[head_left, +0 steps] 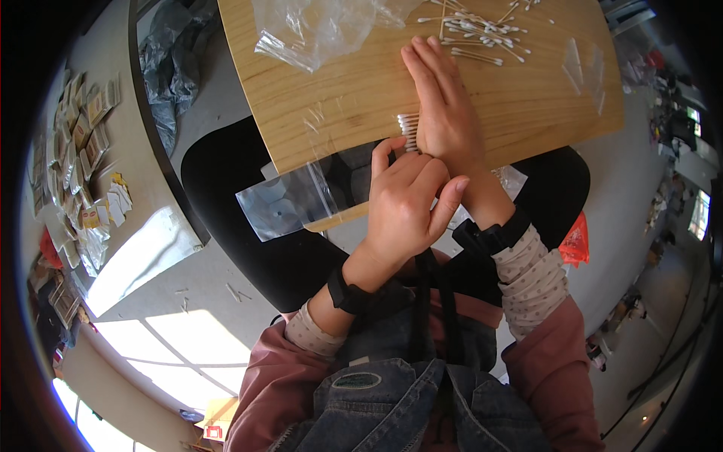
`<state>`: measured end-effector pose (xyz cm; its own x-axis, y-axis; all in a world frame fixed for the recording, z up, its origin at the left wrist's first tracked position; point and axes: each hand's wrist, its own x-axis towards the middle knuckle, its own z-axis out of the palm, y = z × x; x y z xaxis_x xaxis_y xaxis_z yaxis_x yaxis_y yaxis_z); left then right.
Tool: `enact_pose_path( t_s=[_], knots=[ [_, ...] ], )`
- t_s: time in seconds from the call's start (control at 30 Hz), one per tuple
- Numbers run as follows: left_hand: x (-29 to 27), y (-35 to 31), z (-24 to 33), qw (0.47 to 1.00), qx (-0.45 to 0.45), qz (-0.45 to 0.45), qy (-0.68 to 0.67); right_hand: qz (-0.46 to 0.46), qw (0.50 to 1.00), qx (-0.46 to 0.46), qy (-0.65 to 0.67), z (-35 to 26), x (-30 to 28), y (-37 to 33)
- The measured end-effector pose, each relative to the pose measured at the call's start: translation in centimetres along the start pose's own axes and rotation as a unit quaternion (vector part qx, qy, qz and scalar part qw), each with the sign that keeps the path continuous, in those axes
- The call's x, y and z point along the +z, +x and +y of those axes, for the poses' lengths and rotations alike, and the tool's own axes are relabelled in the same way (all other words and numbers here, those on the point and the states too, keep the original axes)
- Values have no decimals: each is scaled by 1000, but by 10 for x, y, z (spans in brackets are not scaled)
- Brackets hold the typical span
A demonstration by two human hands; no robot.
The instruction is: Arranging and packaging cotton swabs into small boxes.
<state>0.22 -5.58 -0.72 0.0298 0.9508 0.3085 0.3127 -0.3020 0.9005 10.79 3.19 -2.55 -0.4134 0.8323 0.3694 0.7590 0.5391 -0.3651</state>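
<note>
A short row of white-tipped cotton swabs [407,129] lies side by side on the wooden table near its front edge. My right hand [450,120] is held straight, fingers stretched out, its edge down along the right side of the row. My left hand [407,197] is just in front, its index finger bent toward the swabs' left end and its thumb sticking out to the right. The hands partly hide the row. Left of them, a clear zip bag [279,206] overhangs the table's front edge. Farther back lies a loose heap of cotton swabs [482,32].
Crumpled clear plastic [316,30] covers the back left of the wooden table [346,94]. Clear strips [584,71] lie at its right. On another table to the left are several small packs [79,143]. A black chair [226,173] stands by the front edge.
</note>
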Motion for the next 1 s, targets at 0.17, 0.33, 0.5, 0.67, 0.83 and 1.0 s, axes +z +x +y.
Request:
enact_pose_path(
  t_s=[0.17,0.33,0.5,0.67,0.83,1.0],
  knots=[
    [0,0,0,1000,1,1,-3,1,1000,2,-1,0,0,0],
    [0,0,1,1000,-3,2,5,-8,1000,6,0,-3,-3,1],
    [-2,1,-1,1000,-5,-8,-9,-8,1000,2,-6,-2,-2,1],
    [-3,1,-1,1000,-8,-14,-13,-8,1000,-3,-7,-2,-2,0],
    [-1,0,-1,1000,1,-15,-12,-4,1000,-4,-1,-1,-2,1],
    [-5,2,-3,999,-5,-3,-54,-6,1000,-7,5,-3,-3,2]
  ],
)
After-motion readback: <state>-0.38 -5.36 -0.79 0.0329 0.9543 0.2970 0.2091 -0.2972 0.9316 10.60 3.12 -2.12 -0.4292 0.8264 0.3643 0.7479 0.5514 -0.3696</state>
